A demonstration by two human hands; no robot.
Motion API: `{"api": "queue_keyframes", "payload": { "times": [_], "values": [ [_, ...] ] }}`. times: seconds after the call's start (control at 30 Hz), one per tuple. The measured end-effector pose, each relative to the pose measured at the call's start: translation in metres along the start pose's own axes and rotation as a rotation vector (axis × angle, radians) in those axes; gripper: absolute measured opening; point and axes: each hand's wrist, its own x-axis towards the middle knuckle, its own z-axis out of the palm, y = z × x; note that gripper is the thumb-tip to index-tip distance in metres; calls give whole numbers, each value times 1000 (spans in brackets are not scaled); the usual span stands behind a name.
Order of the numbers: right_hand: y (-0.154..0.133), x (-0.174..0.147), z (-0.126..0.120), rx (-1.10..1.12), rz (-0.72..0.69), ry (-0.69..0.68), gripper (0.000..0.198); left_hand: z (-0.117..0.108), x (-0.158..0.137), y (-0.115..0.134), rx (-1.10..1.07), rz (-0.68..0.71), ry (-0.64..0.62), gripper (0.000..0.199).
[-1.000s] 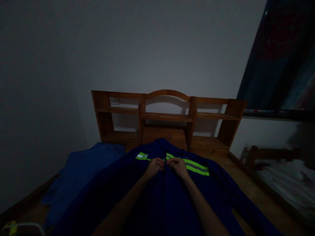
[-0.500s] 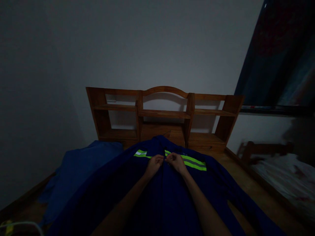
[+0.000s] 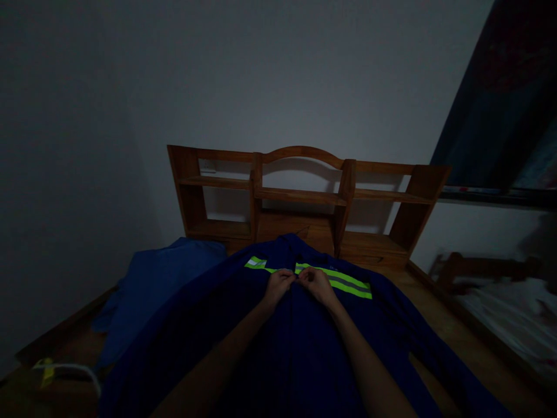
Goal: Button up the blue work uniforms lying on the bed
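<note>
A dark blue work jacket (image 3: pixel 261 342) with yellow-green reflective bands lies spread out, collar away from me. At the top of its front seam, level with the bands, my left hand (image 3: pixel 279 287) and my right hand (image 3: pixel 317 284) nearly meet. Both have their fingers pinched on the jacket's front edges. Any button or zip between the fingertips is too small and dark to make out. The right reflective band (image 3: pixel 348 283) runs out beside my right hand. The left band (image 3: pixel 256 263) shows beyond my left hand.
A wooden headboard with shelves (image 3: pixel 300 197) stands against the wall behind the collar. Lighter blue cloth (image 3: pixel 165 278) lies at the left. A pale curved cord or handle (image 3: pixel 73 367) shows at lower left. On the right are a wooden rail (image 3: pixel 483 266) and white bedding (image 3: pixel 517 307).
The view has shifted, so the scene sits slightly farther right. My hands stay pinched at the same stretch of the jacket's front, with only small finger movement.
</note>
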Motion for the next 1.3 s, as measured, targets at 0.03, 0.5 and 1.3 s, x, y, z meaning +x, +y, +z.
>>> {"api": "queue_keyframes", "payload": {
  "times": [0.03, 0.5, 1.3],
  "values": [
    [-1, 0, 0, -5, -4, -5, 17, 0, -1, 0, -12, -8, 2, 23],
    [0, 1, -3, 55, 100, -11, 21, -1, -7, 11, -91, -49, -23, 26],
    [7, 6, 0, 465, 388, 16, 22, -6, -8, 17, 348, 326, -74, 18]
  ]
}}
